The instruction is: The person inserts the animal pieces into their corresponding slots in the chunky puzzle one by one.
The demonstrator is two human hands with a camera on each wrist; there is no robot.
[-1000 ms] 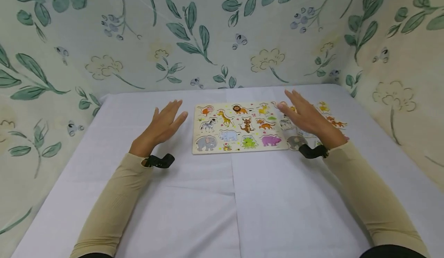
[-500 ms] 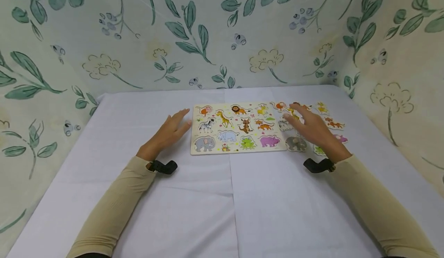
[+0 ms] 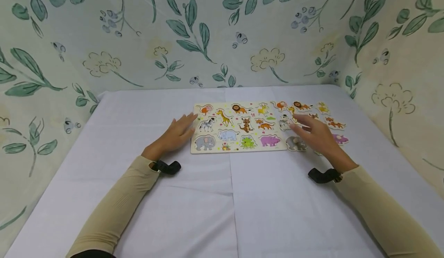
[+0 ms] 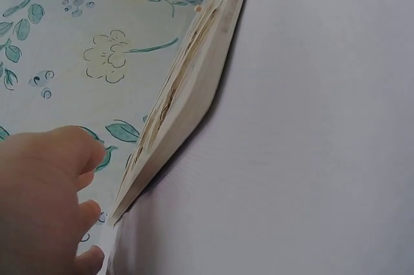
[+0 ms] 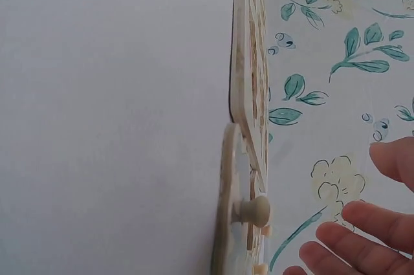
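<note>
A wooden animal puzzle board (image 3: 237, 121) lies flat in the middle of the table. My left hand (image 3: 175, 132) is at its left edge, fingers extended and fingertips overlapping that edge in the head view. Hovering over loose animal pieces right of the board, my right hand (image 3: 319, 136) has a slight bend in its fingers and grips nothing. Beside it are an elephant piece (image 3: 295, 144) and a zebra piece (image 3: 283, 123). The right wrist view shows a small knob (image 5: 253, 210) standing up from one piece. Some pieces are hidden under the right hand.
Farther right lie a lion piece (image 3: 302, 106), a tiger piece (image 3: 334, 123) and a purple hippo piece (image 3: 340, 139). A monkey piece (image 3: 280, 105) sits at the board's right edge. White cloth (image 3: 194, 211) covers the table; a leaf-patterned backdrop (image 3: 138, 38) rises behind.
Both hands have come down from their raised positions. The left has shifted right to the board's edge; the right has lowered toward the loose pieces, its fingers bending slightly. Board and pieces have stayed put.
</note>
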